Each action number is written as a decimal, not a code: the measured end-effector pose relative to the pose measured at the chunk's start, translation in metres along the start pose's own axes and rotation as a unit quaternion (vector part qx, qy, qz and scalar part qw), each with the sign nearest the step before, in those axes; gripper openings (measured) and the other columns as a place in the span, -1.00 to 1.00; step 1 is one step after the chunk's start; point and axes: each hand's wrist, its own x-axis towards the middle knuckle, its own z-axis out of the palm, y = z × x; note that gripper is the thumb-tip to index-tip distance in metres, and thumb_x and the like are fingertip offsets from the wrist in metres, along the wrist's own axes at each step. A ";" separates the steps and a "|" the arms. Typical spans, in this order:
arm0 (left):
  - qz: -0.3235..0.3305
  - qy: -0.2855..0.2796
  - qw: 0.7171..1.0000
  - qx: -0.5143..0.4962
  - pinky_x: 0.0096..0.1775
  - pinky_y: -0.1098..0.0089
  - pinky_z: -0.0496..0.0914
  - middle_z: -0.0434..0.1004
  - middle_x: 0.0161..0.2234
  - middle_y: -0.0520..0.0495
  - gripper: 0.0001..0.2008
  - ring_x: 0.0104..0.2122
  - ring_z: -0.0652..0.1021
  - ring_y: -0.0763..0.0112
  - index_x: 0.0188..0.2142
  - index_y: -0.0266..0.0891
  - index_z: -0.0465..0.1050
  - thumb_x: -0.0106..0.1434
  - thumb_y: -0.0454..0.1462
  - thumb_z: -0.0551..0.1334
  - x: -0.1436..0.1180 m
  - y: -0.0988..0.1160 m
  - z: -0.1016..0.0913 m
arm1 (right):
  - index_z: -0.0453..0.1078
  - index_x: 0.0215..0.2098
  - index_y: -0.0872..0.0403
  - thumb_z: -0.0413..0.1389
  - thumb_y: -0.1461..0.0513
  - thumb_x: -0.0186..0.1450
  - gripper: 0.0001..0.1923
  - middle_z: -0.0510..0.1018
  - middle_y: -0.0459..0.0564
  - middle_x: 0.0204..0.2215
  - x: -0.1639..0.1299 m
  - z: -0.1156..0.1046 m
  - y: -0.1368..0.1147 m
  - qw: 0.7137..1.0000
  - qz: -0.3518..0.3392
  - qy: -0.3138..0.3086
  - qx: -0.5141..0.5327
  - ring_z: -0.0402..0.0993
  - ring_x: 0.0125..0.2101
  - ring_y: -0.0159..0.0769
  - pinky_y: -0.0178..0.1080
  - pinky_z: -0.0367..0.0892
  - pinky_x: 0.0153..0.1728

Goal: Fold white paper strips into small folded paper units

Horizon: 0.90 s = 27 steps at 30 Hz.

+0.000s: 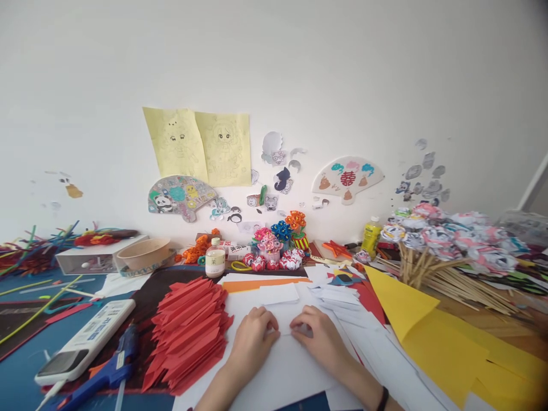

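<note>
My left hand (252,342) and my right hand (320,338) rest side by side on a small white paper piece (283,318), fingertips pinching and pressing its near edge against the white sheets (282,371) beneath. A small white paper rectangle (279,293) lies just beyond. To the left of my left hand sits a stack of folded red paper pieces (188,331). Several white paper strips (338,299) lie to the right of my right hand.
Yellow paper sheets (432,331) cover the right side. A blue glue gun (112,365) and white remote (85,342) lie at left. A small bottle (214,258), paper flowers (278,245), a yellow bottle (371,235), a bowl (143,254) and stick-mounted paper flowers (449,245) line the wall.
</note>
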 end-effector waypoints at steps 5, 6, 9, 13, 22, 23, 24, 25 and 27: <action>0.008 -0.004 0.999 -0.034 -0.25 0.35 0.23 0.44 -0.39 0.03 -0.87 -0.31 0.41 0.33 -0.41 -0.20 0.36 0.10 -0.45 0.15 0.002 0.003 -0.002 | 0.52 -0.43 0.04 0.18 0.35 0.11 -0.90 0.52 -0.07 -0.43 0.000 0.000 -0.004 1.000 -0.018 -0.011 0.022 0.40 -0.33 -0.25 -0.28 0.26 -0.26; 0.005 -0.005 0.999 -0.046 -0.25 0.35 0.23 0.44 -0.39 0.03 -0.87 -0.31 0.40 0.34 -0.42 -0.20 0.35 0.10 -0.45 0.14 0.003 0.004 -0.003 | 0.51 -0.47 0.05 0.19 0.35 0.10 -0.92 0.52 -0.07 -0.47 0.000 0.000 -0.004 0.999 -0.014 -0.011 0.026 0.40 -0.36 -0.26 -0.28 0.26 -0.29; -0.020 0.016 0.994 -0.106 -0.26 0.37 0.25 0.43 -0.37 0.04 -0.92 -0.35 0.40 0.37 -0.37 -0.18 0.35 0.15 -0.38 0.15 0.005 0.007 -0.009 | 0.49 -0.54 0.08 0.20 0.32 0.08 -0.94 0.50 -0.08 -0.55 0.002 -0.001 0.000 0.998 0.016 -0.001 0.062 0.38 -0.47 -0.30 -0.30 0.24 -0.40; -0.069 0.057 0.981 -0.171 -0.31 0.40 0.27 0.40 -0.33 0.04 -0.79 -0.42 0.37 0.41 -0.18 -0.18 0.27 0.18 -0.22 0.19 0.006 0.008 -0.011 | 0.48 -0.45 0.14 0.23 0.14 0.10 -0.80 0.50 -0.04 -0.57 0.008 -0.002 0.011 0.976 0.086 0.032 0.200 0.38 -0.56 -0.31 -0.30 0.25 -0.52; -0.046 0.023 0.974 -0.222 -0.42 0.48 0.17 0.33 -0.53 0.10 -0.83 -0.51 0.29 0.48 -0.45 -0.23 0.30 0.20 -0.18 0.16 0.004 0.023 -0.002 | 0.41 -0.34 0.17 0.21 -0.02 0.12 -0.61 0.53 0.03 -0.49 0.007 0.002 0.000 0.893 0.069 -0.088 0.435 0.44 -0.54 -0.31 -0.29 0.32 -0.49; -0.049 0.024 0.975 -0.213 -0.42 0.48 0.16 0.31 -0.55 0.10 -0.81 -0.51 0.28 0.48 -0.48 -0.23 0.30 0.20 -0.20 0.16 0.004 0.022 -0.005 | 0.41 -0.34 0.17 0.21 -0.02 0.12 -0.60 0.52 0.03 -0.48 0.008 0.001 0.001 0.898 0.065 -0.085 0.426 0.44 -0.55 -0.33 -0.30 0.31 -0.50; -0.054 0.018 0.977 -0.203 -0.42 0.48 0.16 0.29 -0.57 0.11 -0.82 -0.51 0.28 0.48 -0.50 -0.24 0.31 0.19 -0.21 0.16 0.004 0.020 -0.007 | 0.41 -0.33 0.16 0.20 -0.02 0.13 -0.60 0.51 0.01 -0.48 0.008 0.000 0.003 0.905 0.065 -0.073 0.414 0.43 -0.55 -0.34 -0.31 0.30 -0.50; -0.060 0.005 0.980 -0.190 -0.42 0.48 0.15 0.27 -0.58 0.12 -0.82 -0.52 0.28 0.49 -0.51 -0.24 0.32 0.17 -0.22 0.18 0.004 0.016 -0.010 | 0.41 -0.29 0.15 0.19 -0.02 0.13 -0.60 0.51 0.00 -0.48 0.008 -0.001 0.006 0.914 0.068 -0.053 0.397 0.42 -0.54 -0.34 -0.31 0.30 -0.50; -0.064 -0.035 0.985 -0.158 -0.43 0.48 0.13 0.26 -0.60 0.14 -0.86 -0.53 0.28 0.49 -0.51 -0.24 0.36 0.12 -0.24 0.22 0.003 0.009 -0.012 | 0.41 -0.22 0.12 0.20 0.00 0.13 -0.60 0.50 -0.03 -0.46 0.009 -0.004 0.013 0.935 0.072 -0.018 0.348 0.43 -0.51 -0.32 -0.31 0.31 -0.47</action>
